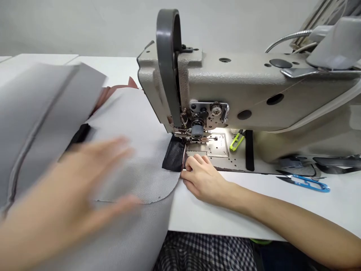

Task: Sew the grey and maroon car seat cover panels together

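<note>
Grey upholstery fabric lies on the table with its right edge under the presser foot of the sewing machine. A short black strip sits on that edge beside the needle area. My right hand pinches the fabric edge just in front of the foot, its fingers curled. Over the fabric at the left, my left hand is smeared by motion; its thumb and fingers are spread apart with nothing seen between them. Another black piece shows behind it, along a folded grey panel with a seam.
Yellow-green thread snips lie on the machine bed, right of the needle. Blue thread snips rest on the white table farther right. Reddish-brown material shows behind the fabric. A wall stands behind the machine.
</note>
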The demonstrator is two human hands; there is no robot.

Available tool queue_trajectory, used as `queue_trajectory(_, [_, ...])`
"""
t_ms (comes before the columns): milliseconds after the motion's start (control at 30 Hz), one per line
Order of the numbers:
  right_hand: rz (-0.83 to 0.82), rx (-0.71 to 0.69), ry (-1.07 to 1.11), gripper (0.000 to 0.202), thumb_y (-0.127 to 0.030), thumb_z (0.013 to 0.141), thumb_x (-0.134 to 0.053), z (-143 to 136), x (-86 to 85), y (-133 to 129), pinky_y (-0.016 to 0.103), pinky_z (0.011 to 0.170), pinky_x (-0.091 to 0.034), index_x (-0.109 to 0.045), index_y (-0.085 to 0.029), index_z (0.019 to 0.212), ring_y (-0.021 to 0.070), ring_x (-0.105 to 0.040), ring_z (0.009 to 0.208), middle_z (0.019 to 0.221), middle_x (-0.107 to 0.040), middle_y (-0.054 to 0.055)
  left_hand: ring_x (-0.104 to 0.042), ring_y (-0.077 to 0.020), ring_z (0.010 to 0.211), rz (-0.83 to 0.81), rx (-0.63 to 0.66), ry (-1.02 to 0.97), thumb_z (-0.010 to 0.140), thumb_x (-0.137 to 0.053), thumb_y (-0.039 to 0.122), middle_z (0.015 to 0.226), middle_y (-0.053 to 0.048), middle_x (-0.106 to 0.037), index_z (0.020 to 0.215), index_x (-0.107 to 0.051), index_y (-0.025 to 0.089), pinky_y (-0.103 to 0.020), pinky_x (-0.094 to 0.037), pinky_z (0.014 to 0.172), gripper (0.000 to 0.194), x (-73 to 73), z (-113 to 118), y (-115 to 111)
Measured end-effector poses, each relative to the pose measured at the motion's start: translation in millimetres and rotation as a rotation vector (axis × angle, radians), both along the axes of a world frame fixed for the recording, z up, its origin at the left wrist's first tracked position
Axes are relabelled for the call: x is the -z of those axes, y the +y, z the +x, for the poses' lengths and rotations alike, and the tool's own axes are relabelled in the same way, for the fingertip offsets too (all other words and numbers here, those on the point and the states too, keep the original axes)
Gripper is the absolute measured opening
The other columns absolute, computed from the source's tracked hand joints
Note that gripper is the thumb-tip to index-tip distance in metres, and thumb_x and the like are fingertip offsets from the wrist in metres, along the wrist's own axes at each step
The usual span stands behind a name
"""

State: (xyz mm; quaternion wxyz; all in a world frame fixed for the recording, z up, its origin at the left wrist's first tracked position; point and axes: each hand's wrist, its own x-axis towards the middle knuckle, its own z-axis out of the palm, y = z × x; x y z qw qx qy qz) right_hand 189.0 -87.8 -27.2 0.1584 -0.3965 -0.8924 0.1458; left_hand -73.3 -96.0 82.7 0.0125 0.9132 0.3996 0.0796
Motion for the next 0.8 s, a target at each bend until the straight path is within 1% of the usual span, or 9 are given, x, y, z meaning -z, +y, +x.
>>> queue_trajectory(100, [0.102, 0.045, -0.050, 0.019, -0.025, 0.098, -0.050, 1, 7.5, -7, 0.039, 0.084, -0.040, -0.068, -0.020, 0.093, 0.0233, -0.045, 0.092, 0.096, -0.055, 0.009, -0.057, -0.0302, 0.104, 0.014, 0.140, 0.176, 0.083, -0.052, 0.029, 0.124, -0.010, -0.062, 0.132, -0.054, 0.017, -0.046, -0.050, 0.085, 0.051, 28.6, 58, -2])
queue_trajectory(200, [0.209, 0.085, -0.073, 0.018, -0.024, 0.098, -0.051, 1, 12.7, -10, 0.043, 0.089, -0.040, -0.068, -0.021, 0.102, 0.0258, -0.046, 0.101, 0.108, -0.059, 0.010, -0.060, -0.0276, 0.081, -0.041, 0.066, 0.312, 0.073, -0.048, 0.015, 0.098, -0.014, -0.064, 0.112, -0.063, 0.009, -0.042, -0.052, 0.067, 0.042, 47.4, 91, 3])
queue_trajectory(300, [0.267, 0.066, -0.060, 0.020, -0.023, 0.097, -0.053, 1, 13.7, -10, 0.047, 0.100, -0.037, -0.067, -0.022, 0.111, 0.0296, -0.039, 0.122, 0.141, -0.049, 0.009, -0.061, -0.0246, 0.070, -0.114, -0.010, 0.357, 0.076, -0.043, 0.011, 0.088, -0.013, -0.062, 0.101, -0.063, 0.008, -0.035, -0.048, 0.054, 0.032, 53.4, 90, 10])
queue_trajectory(367, [0.278, 0.048, -0.052, 0.022, -0.022, 0.097, -0.051, 2, 13.2, -8, 0.048, 0.100, -0.037, -0.066, -0.021, 0.114, 0.0304, -0.035, 0.128, 0.151, -0.041, 0.006, -0.062, -0.0225, 0.065, -0.144, -0.025, 0.334, 0.079, -0.039, 0.008, 0.080, -0.010, -0.062, 0.091, -0.063, 0.011, -0.033, -0.045, 0.052, 0.027, 52.8, 84, 13])
queue_trajectory(467, [0.267, 0.016, -0.045, 0.025, -0.019, 0.097, -0.049, 3, 13.3, -6, 0.047, 0.097, -0.040, -0.064, -0.018, 0.117, 0.0287, -0.041, 0.122, 0.150, -0.045, 0.004, -0.062, -0.0171, 0.064, -0.258, -0.042, 0.174, 0.081, -0.038, 0.008, 0.078, -0.004, -0.065, 0.082, -0.062, 0.017, -0.029, -0.044, 0.057, 0.025, 47.9, 78, 18])
queue_trajectory(600, [0.206, -0.028, -0.012, 0.025, -0.019, 0.098, -0.048, 3, 13.0, -5, 0.046, 0.093, -0.042, -0.064, -0.015, 0.116, 0.0261, -0.047, 0.114, 0.142, -0.054, 0.006, -0.055, -0.0118, 0.052, -0.387, -0.058, 0.087, 0.083, -0.042, 0.015, 0.066, 0.002, -0.064, 0.071, -0.061, 0.020, -0.026, -0.037, 0.050, 0.023, 37.8, 78, 33])
queue_trajectory(667, [0.174, -0.035, 0.010, 0.022, -0.021, 0.098, -0.048, 3, 11.0, -5, 0.047, 0.093, -0.043, -0.066, -0.014, 0.109, 0.0266, -0.048, 0.114, 0.138, -0.057, 0.008, -0.060, -0.0134, 0.062, -0.328, -0.017, 0.049, 0.090, -0.041, 0.023, 0.074, 0.001, -0.068, 0.084, -0.068, 0.021, -0.026, -0.043, 0.055, 0.028, 36.1, 75, 44])
queue_trajectory(733, [0.167, -0.043, 0.022, 0.021, -0.023, 0.097, -0.049, 3, 8.6, -5, 0.050, 0.102, -0.039, -0.067, -0.014, 0.104, 0.0279, -0.047, 0.119, 0.134, -0.060, 0.010, -0.064, -0.0195, 0.091, -0.152, 0.055, 0.020, 0.096, -0.040, 0.030, 0.102, -0.003, -0.072, 0.108, -0.070, 0.023, -0.031, -0.050, 0.076, 0.033, 41.4, 70, 54])
queue_trajectory(800, [0.164, -0.061, 0.033, 0.021, -0.023, 0.096, -0.050, 3, 6.7, -5, 0.049, 0.111, -0.033, -0.066, -0.013, 0.104, 0.0280, -0.045, 0.125, 0.131, -0.061, 0.011, -0.054, -0.0271, 0.117, 0.009, 0.122, 0.060, 0.099, -0.039, 0.034, 0.127, -0.004, -0.065, 0.121, -0.066, 0.024, -0.041, -0.046, 0.093, 0.036, 54.2, 63, 60])
